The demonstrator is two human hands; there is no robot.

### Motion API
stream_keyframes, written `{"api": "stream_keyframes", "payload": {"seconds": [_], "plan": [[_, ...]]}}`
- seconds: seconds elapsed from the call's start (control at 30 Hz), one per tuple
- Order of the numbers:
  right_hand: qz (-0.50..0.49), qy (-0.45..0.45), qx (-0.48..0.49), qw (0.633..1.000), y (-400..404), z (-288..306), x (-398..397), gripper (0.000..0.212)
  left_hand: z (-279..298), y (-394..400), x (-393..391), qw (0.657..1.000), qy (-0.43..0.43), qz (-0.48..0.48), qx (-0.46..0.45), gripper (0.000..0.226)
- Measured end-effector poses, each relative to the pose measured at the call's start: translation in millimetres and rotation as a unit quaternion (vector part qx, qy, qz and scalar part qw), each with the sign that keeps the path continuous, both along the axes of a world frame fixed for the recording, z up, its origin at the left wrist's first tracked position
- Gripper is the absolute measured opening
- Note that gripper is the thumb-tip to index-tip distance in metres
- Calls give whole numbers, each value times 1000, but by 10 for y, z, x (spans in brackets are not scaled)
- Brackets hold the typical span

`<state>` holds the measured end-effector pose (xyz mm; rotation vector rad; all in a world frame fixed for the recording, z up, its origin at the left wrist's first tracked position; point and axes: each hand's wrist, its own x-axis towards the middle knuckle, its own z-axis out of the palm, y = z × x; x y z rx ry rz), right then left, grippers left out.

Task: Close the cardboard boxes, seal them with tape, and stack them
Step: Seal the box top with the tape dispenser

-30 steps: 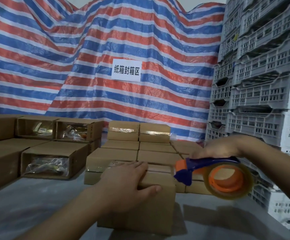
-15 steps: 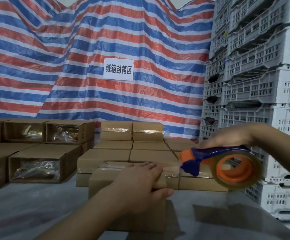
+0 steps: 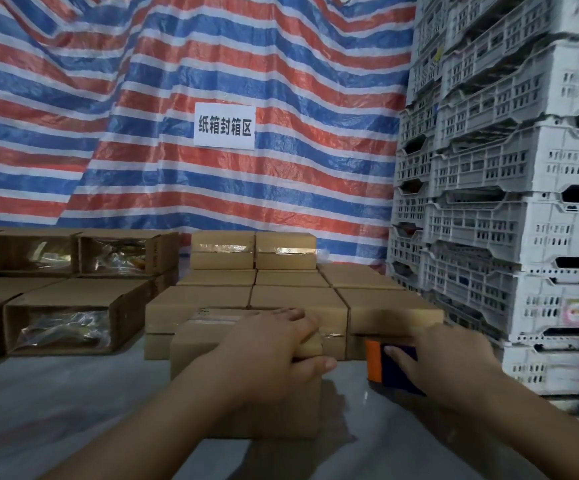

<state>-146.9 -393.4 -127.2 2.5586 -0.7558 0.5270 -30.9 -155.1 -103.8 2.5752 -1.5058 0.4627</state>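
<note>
Tape dispenser (image 3: 390, 367) lowered, closed brown box (image 3: 246, 386) under left hand (image 3: 274, 351)

The left hand (image 3: 274, 351) lay palm-down with fingers spread forward and thumb splayed to the right, forearm reaching in from the lower left. The right hand (image 3: 447, 363) curled its fingers leftward in a grip, forearm entering from the lower right.

Bare table (image 3: 56, 403) lies open at the left front. Sealed boxes (image 3: 246, 299) block the back, and stacked crates (image 3: 523, 237) wall the right.
</note>
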Motion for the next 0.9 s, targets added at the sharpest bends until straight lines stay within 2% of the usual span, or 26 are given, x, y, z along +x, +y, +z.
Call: {"api": "stream_keyframes", "payload": {"seconds": [0.13, 0.2, 0.27, 0.33, 0.37, 0.4, 0.43, 0.5, 0.53, 0.67, 0.77, 0.83, 0.9], "plan": [[-33, -34, 54, 997, -21, -297, -149, 67, -6, 3, -12, 1000, -10, 3, -6, 71], [-38, -22, 95, 995, 7, -298, -185, 67, -15, 0, -11, 1000, -16, 2, -11, 71], [-55, -20, 110, 992, 102, -169, -184, 76, -24, 1, 1, 1000, -16, 1, -12, 72], [-32, -88, 123, 988, 209, 56, -163, 87, -29, -4, 24, 1000, -12, 3, -9, 73], [22, -145, 147, 978, 283, 179, -144, 89, -32, -10, 34, 1000, -11, 4, -7, 75], [100, -208, 209, 950, 389, 311, -106, 89, -36, -20, 45, 1000, -11, 5, -6, 76], [180, -255, 302, 901, 529, 437, -55, 83, -42, -25, 50, 1000, -10, 6, -6, 77], [265, -264, 478, 795, 861, 624, 93, 68, -49, -32, 53, 1000, -3, 6, -16, 78], [273, -245, 526, 768, 994, 665, 186, 65, -49, -29, 51, 1000, 2, 6, -27, 77], [257, -162, 618, 725, 1337, 572, 533, 67, -25, -10, -6, 997, 28, -8, -77, 62], [228, -171, 677, 679, 1362, 443, 607, 58, 39, -6, -8, 995, 73, 3, -63, 54], [236, -180, 673, 678, 1321, 375, 616, 47, 148, 35, 55, 985, 163, -8, -55, 53], [239, -189, 654, 693, 1285, 304, 627, 40, 289, 111, 151, 959, 270, -34, -73, 60]]}}
